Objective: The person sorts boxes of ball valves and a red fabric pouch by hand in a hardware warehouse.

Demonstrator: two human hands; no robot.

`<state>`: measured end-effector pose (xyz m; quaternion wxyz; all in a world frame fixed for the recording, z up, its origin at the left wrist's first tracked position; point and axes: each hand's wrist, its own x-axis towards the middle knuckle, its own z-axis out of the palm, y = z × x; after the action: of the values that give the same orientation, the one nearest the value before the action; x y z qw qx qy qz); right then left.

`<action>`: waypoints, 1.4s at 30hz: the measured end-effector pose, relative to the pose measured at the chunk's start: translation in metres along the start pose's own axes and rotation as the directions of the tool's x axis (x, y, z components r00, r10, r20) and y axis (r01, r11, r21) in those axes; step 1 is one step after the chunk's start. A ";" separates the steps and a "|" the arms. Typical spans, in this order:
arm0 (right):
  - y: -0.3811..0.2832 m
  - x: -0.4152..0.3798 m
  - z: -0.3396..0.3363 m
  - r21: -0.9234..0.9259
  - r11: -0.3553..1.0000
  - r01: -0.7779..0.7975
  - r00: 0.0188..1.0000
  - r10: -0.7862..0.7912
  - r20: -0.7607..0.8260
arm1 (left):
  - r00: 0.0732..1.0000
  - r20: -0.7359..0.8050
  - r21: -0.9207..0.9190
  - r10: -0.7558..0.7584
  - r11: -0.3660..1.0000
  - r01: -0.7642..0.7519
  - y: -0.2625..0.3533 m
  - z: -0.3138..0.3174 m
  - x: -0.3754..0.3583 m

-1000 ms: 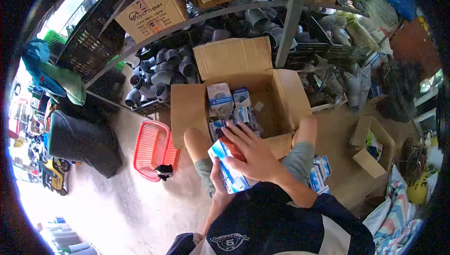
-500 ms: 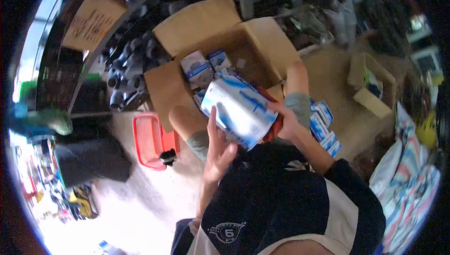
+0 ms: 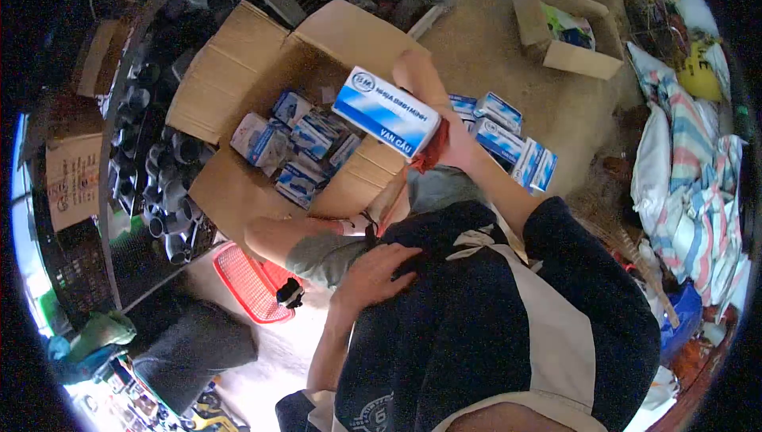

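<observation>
A blue-and-white valve box (image 3: 386,113) printed "VAN CAU" is held up in my right hand (image 3: 458,136), which grips its right end. Something dark red (image 3: 432,148) shows beside those fingers. My left hand (image 3: 376,279) lies on the front of the dark shirt (image 3: 444,305) with its fingers spread and nothing in them. Just beyond the held box stands a large open carton (image 3: 361,27), flaps folded out. Inside it sit several similar small boxes (image 3: 311,135).
More blue-and-white boxes (image 3: 502,140) lie on the floor to the right. A red plastic basket (image 3: 243,285) sits left of my leg. Grey pipe fittings (image 3: 171,214) fill the left shelf. At the far right are a smaller carton (image 3: 591,59) and a striped sheet (image 3: 689,210).
My left hand has come off the box and down onto the shirt. The box has turned in my right hand, showing its printed narrow side. The view has swung to the right.
</observation>
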<state>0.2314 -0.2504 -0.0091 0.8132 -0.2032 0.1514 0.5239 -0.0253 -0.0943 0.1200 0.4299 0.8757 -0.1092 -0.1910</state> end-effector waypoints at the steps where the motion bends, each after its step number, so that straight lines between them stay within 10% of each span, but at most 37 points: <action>1: 0.003 0.000 0.013 0.029 1.000 0.001 0.997 0.001 -0.071 | 0.999 0.031 0.039 0.019 0.999 -0.021 0.001 -0.001 0.002; 15: -0.001 0.022 0.010 0.103 0.985 -0.139 0.972 0.116 0.205 | 0.999 0.018 0.152 0.037 0.988 -0.039 -0.017 0.029 0.039; 18: 0.004 0.018 0.021 0.050 0.997 -0.065 0.995 0.068 -0.074 | 0.999 -0.030 0.128 0.033 0.991 -0.029 -0.035 0.025 0.006; 24: 0.000 0.021 0.014 0.024 0.991 -0.129 0.991 0.128 0.026 | 0.953 -0.285 0.191 -0.103 0.968 0.162 -0.046 0.029 -0.041; 29: -0.003 0.025 0.019 0.096 0.986 -0.137 0.990 0.138 0.000 | 0.950 -0.295 0.114 0.104 0.991 -0.073 -0.034 0.054 0.019; 31: 0.000 0.026 0.006 0.080 0.980 -0.180 0.966 0.161 0.204 | 0.952 -0.195 0.199 0.237 0.960 -0.198 -0.021 0.053 0.052; 42: -0.005 0.014 0.015 -0.072 0.977 -0.200 0.955 0.211 0.207 | 0.896 0.398 0.043 0.199 0.971 -0.235 0.054 0.070 0.165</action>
<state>0.2418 -0.2339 -0.0011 0.7605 -0.1495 0.0705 0.6279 0.0924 -0.2351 0.0841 0.3784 0.8205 -0.2981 -0.3078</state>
